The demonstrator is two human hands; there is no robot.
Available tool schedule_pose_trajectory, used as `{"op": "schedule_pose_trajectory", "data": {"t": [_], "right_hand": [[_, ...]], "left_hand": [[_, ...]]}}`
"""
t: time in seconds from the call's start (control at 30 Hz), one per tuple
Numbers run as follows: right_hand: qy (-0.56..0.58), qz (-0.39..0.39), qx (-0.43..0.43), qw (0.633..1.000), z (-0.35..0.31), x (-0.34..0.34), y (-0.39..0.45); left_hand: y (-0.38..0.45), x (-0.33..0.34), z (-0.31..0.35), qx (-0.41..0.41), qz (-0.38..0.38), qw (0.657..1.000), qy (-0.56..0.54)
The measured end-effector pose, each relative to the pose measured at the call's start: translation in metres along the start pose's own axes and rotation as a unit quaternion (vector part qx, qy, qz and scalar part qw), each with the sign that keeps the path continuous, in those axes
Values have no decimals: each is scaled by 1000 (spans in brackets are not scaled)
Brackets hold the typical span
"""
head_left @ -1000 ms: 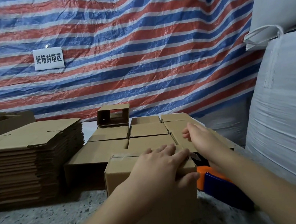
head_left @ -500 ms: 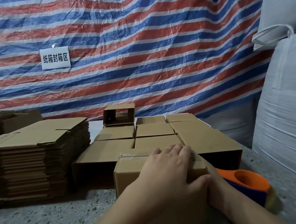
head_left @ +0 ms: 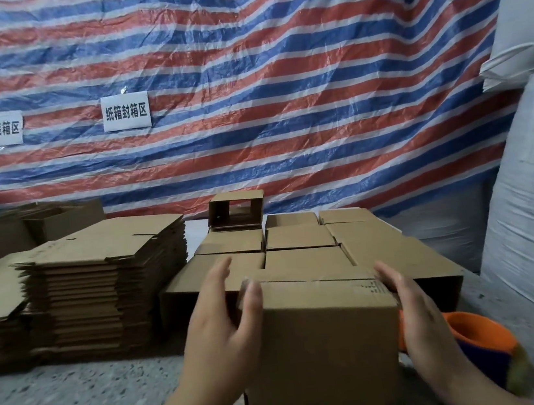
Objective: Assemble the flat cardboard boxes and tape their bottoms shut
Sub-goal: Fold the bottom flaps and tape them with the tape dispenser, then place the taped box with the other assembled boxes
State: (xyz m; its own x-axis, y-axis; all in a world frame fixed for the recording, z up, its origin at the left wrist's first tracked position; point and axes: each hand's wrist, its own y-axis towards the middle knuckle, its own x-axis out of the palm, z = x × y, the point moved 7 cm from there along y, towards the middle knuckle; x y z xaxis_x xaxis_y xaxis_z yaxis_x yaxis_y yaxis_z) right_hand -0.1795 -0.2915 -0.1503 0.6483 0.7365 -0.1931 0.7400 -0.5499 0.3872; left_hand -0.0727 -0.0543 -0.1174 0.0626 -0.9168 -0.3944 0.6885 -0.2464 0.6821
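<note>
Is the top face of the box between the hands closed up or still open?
Closed: the box shows a flat, unbroken top face between the left hand and right hand. Tape along it cannot be confirmed.

- The left hand [head_left: 222, 327] reached forward, fingers extended and slightly spread, thumb apart.
- The right hand [head_left: 412, 312] stood edge-on, fingers straight and together, palm facing left.
- Both forearms were bare.

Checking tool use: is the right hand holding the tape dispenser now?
No. The right hand lies with straight fingers against the box, while the tape dispenser sits on the floor beside it.
</note>
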Motion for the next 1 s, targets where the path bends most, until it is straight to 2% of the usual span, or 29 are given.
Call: {"op": "schedule_pose_trajectory", "data": {"t": [0.07,0.17,0.27,0.37,0.43,0.53,0.63,0.77,0.87,1.0], "right_hand": [[-26,-34,-32,999,1,7,-18],[-14,-52,-19,998,3,15,-27],[-60,-28,-17,998,-11,12,-19],[-139,-22,42,989,-23,6,5],[-192,-55,114,973,-15,3,27],[-202,-114,208,950,4,8,45],[-220,-159,264,925,20,20,44],[-248,-163,275,914,36,29,40],[-257,-146,276,914,34,25,41],[-192,-154,316,916,42,14,28]], "left_hand": [[-13,7,-22,-46,-67,994,-76],[-27,20,-31,-94,-142,970,-173],[-17,16,-27,-121,-97,966,-209],[7,-1,-21,-152,-25,980,-125],[20,-1,-22,-215,-69,969,-97],[27,13,-40,-301,-149,939,-71],[19,28,-64,-360,-179,914,-45],[7,33,-83,-388,-176,904,-29],[8,25,-79,-370,-157,915,-11],[-4,19,-71,-375,-182,909,-27]]}}
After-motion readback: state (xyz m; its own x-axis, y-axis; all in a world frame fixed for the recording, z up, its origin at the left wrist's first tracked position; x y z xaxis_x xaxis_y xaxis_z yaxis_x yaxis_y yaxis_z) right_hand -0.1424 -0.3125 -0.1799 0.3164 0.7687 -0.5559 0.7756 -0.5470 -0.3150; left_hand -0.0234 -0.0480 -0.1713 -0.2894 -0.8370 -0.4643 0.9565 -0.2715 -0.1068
